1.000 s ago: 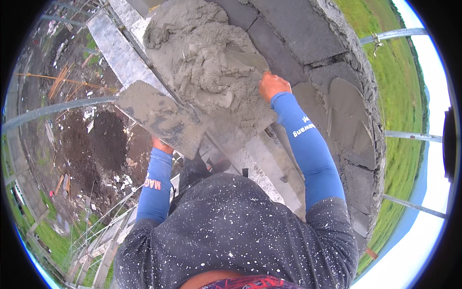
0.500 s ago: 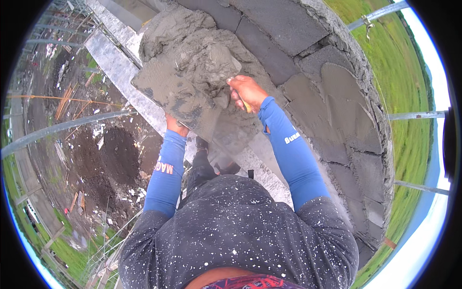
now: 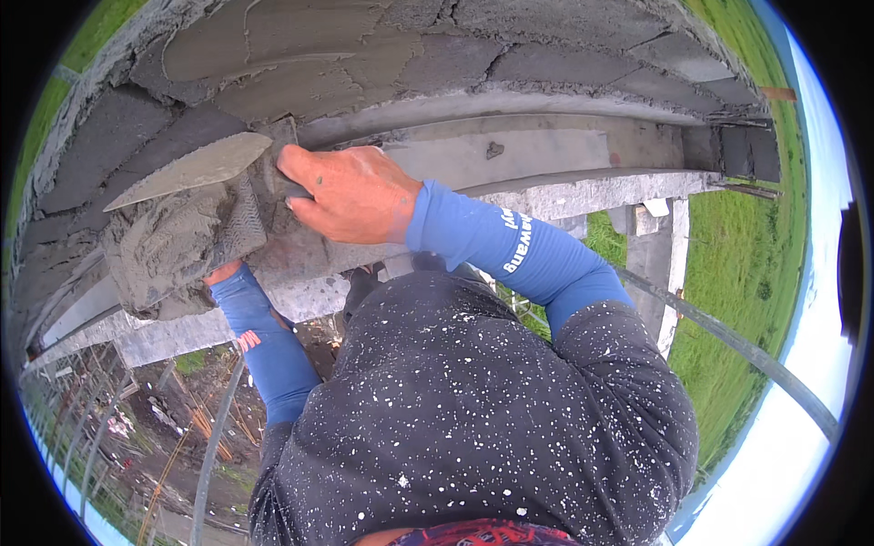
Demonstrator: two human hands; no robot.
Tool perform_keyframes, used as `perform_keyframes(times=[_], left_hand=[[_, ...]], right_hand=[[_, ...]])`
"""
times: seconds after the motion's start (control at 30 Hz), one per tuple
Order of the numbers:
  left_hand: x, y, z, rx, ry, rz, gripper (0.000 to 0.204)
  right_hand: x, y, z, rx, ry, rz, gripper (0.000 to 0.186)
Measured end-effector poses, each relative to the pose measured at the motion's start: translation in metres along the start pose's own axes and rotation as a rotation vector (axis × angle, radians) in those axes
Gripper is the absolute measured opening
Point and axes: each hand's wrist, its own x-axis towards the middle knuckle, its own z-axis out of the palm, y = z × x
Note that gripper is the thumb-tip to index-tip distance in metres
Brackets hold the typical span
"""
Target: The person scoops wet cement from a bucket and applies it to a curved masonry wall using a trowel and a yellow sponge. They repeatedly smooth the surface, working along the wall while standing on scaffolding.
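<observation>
My right hand (image 3: 350, 196) is closed on the handle of a trowel, whose pointed, mortar-smeared blade (image 3: 191, 171) reaches left over a lump of grey wet mortar (image 3: 168, 241). The mortar sits on a flat hand board (image 3: 238, 227), which my left hand (image 3: 225, 270) holds from underneath; most of those fingers are hidden. Both are at the left of the view, just in front of a curved block wall (image 3: 560, 68) with some smeared mortar on it.
A narrow concrete ledge (image 3: 510, 146) runs along the wall's foot. Metal scaffold tubes (image 3: 746, 355) cross at right and lower left. Far below lie debris-strewn dirt (image 3: 164, 409) and green grass (image 3: 728, 273); a lighter concrete beam (image 3: 646, 264) stands out at right.
The view has swung round, bringing the curved wall across the top. A mortar lump now loads the board, and the trowel has lifted out of the pile to lie over it.
</observation>
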Motion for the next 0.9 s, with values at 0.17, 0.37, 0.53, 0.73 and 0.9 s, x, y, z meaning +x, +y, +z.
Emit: perform_keyframes(times=[0.17, 0.37, 0.53, 0.73, 0.9], left_hand=[[-0.015, -0.023, 0.052, 1.650, -0.213, 0.504, 0.067], [-0.027, -0.016, 0.054, 1.902, -0.225, 0.531, 0.068], [-0.014, -0.006, 0.035, 1.870, -0.209, 0.486, 0.068], [0.026, -0.008, 0.064, 1.838, -0.334, 0.284, 0.064], [-0.003, -0.015, 0.119, 2.098, -0.203, 0.322, 0.053]], right_hand=[[-0.144, 0.185, -0.101, -0.269, -0.075, 0.655, 0.038], [-0.285, 0.300, -0.080, -0.572, 0.115, 0.827, 0.039], [-0.303, 0.310, -0.042, -0.296, 0.041, 1.065, 0.036], [-0.309, 0.310, -0.013, -0.474, 0.199, 1.028, 0.035], [-0.308, 0.317, -0.017, -0.369, 0.171, 1.063, 0.038]])
